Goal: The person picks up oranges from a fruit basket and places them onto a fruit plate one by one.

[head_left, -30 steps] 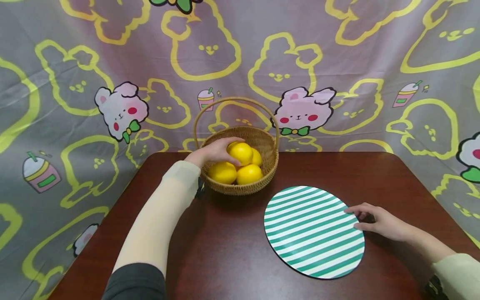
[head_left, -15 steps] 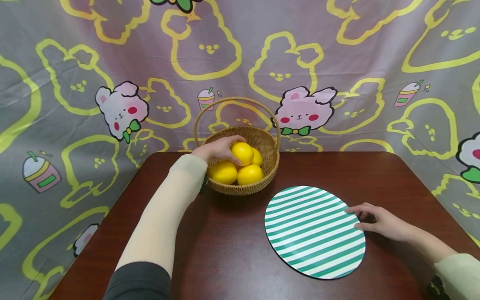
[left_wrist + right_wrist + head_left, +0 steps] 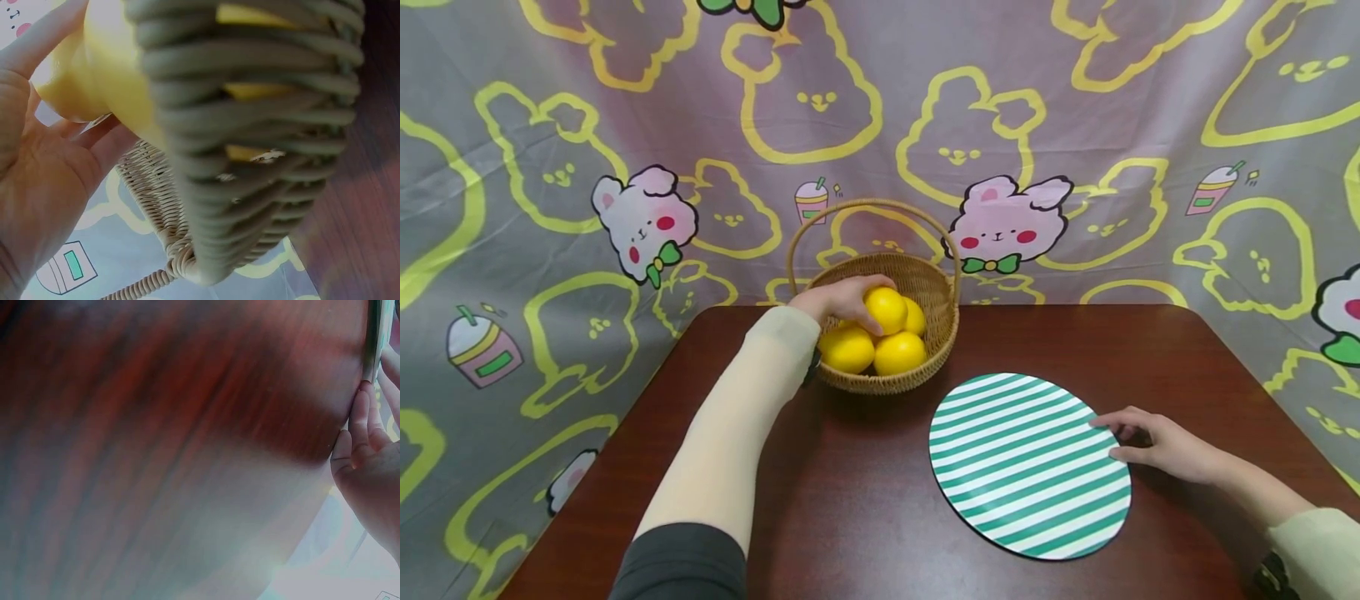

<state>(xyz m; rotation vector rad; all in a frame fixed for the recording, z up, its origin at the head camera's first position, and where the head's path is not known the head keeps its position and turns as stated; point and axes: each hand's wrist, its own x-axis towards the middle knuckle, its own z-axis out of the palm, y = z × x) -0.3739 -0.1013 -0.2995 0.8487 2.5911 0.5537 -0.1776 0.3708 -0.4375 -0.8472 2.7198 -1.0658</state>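
My left hand [image 3: 846, 298] reaches into a wicker basket [image 3: 943, 333] and grips the top lemon [image 3: 886, 310] of a small pile, fingers behind it and thumb in front. More lemons [image 3: 847, 350] lie below and beside it. In the left wrist view the palm faces a yellow lemon [image 3: 115, 69], partly hidden by the woven rim [image 3: 250, 119]. At the right, my right hand [image 3: 1168, 446] holds the edge of a round green-and-white striped placemat [image 3: 1030, 467], thumb and index finger overlapping its top. In the right wrist view bent fingers [image 3: 360, 419] meet its rim.
The basket stands at the back of a dark reddish-brown table [image 3: 842, 500], its tall arched handle [image 3: 872, 200] rising above the lemons. A patterned cloth [image 3: 865, 83] hangs behind the table and along both sides.
My left forearm has shifted slightly right, and the left hand has moved a little right with the top lemon. The right hand and the placemat have stayed almost still.
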